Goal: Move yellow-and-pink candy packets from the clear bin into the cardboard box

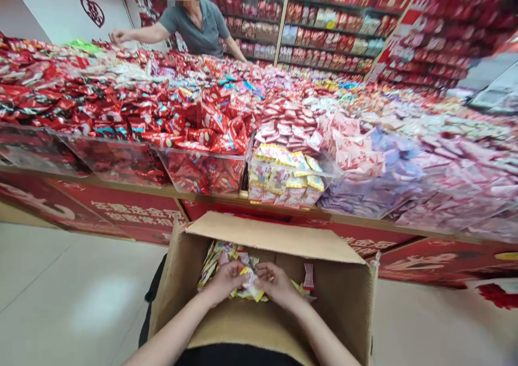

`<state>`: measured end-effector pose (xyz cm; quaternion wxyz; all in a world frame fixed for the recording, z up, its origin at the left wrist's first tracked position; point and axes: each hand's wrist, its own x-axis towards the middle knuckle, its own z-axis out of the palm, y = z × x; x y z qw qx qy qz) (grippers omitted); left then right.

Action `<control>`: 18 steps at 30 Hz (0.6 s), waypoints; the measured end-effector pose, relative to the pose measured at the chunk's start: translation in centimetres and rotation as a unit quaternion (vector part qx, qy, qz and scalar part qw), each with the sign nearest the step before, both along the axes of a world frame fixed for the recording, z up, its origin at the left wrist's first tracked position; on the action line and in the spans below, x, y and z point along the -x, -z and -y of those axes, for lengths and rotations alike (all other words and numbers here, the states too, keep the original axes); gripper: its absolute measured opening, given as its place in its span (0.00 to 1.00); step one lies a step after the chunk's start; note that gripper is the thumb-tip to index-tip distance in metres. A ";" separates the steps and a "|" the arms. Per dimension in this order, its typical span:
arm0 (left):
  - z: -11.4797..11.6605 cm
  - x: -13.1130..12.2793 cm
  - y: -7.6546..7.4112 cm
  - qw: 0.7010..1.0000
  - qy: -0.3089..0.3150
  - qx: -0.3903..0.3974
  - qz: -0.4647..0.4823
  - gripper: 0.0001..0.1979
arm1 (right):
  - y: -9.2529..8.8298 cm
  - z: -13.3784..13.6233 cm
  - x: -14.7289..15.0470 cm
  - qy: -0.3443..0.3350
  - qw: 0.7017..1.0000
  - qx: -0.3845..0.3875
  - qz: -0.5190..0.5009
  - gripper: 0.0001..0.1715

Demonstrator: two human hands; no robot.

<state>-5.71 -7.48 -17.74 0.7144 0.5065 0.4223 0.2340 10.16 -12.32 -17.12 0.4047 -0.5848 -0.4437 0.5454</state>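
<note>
Inside an open cardboard box [259,323], my left hand [222,283] and my right hand [280,286] are close together, fingers closed. Between them they hold a small yellow-and-white candy packet [251,284]. More yellow candy packets [210,266] lie in the box, mostly under and left of my left hand. A pink and red packet [308,276] leans against the box's far inner side, to the right of my right hand. What my fingertips do on the packet is too blurred to make out.
Ahead, a long counter carries clear bins heaped with wrapped candy: red packets [210,128], yellow-and-white packets [283,174], purple packets [376,177]. A box flap [275,239] stands toward the counter. Behind it, a person in a grey shirt [200,26] reaches over the candy; shelves [332,36] stand beyond.
</note>
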 end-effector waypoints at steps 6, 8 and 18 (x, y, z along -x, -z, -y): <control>0.3 -0.1 0.0 0.996 0.065 -0.006 0.062 0.16 | -3.1 0.9 0.2 -0.136 0.966 -0.026 0.218 0.02; 0.0 0.5 0.1 0.992 0.087 0.030 0.085 0.16 | -6.3 1.7 -0.2 -0.163 0.936 -0.075 0.302 0.03; -0.8 1.8 3.8 0.988 0.134 -0.039 -0.060 0.14 | -26.8 -4.7 -10.2 0.082 0.852 -0.378 0.354 0.06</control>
